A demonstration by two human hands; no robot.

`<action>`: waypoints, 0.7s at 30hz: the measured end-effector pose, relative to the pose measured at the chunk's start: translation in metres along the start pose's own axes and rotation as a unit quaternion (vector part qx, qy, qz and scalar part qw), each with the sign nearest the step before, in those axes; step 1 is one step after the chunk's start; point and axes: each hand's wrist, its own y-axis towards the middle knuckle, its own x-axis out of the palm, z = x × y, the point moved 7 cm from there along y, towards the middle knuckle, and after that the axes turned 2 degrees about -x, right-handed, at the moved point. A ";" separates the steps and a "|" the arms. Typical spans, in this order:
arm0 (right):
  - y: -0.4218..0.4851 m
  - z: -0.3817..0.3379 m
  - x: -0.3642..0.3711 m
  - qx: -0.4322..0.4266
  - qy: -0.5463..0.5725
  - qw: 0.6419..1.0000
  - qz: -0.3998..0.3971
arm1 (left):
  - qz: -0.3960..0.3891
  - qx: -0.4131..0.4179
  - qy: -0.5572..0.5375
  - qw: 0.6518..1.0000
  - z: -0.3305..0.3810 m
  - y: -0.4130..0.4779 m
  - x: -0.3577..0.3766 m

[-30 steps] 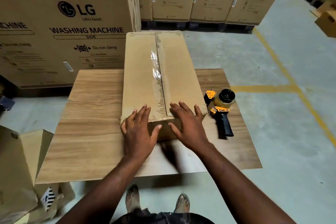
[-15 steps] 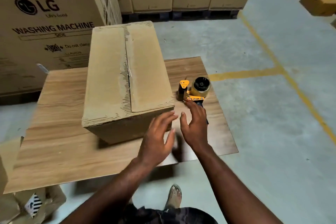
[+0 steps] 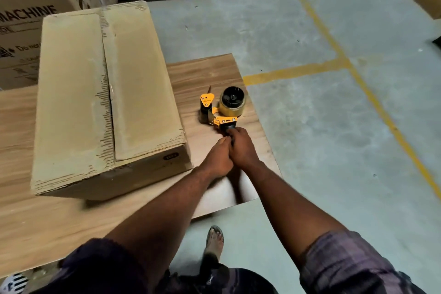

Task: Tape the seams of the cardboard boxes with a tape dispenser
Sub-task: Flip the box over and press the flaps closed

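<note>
Now moved off the box (image 3: 107, 102), its seam bare, the right grip (image 3: 242, 148) wraps the dispenser (image 3: 223, 114) handle on the bench (image 3: 214, 74), left grip (image 3: 218, 160) curled beside, perhaps holding too; taping follows.

Fig. L forearm (image 3: 167, 205) & R forearm (image 3: 286, 200) bare, extended fwd, converging at the wrists. R grip (image 3: 242, 148) curled round tape dispenser handle (image 3: 228, 127), knuckles up. L grip (image 3: 218, 159) touching R grip's left side, fingers curled inward; whether it also holds the handle: hidden.
</note>
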 end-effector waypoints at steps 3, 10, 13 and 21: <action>0.014 0.009 0.001 0.029 0.015 0.999 0.005 | 0.016 -0.001 -0.033 0.999 -0.002 0.011 0.000; 0.007 0.015 -0.006 0.052 0.047 0.998 -0.002 | 0.047 -0.046 -0.150 0.987 -0.014 0.009 0.005; -0.021 0.034 -0.006 0.092 0.051 0.994 -0.015 | -0.004 -0.098 -0.242 0.965 -0.023 -0.007 0.019; -0.066 0.073 0.013 0.348 0.249 0.903 -0.039 | 0.039 -0.322 -0.459 0.827 -0.083 -0.039 0.034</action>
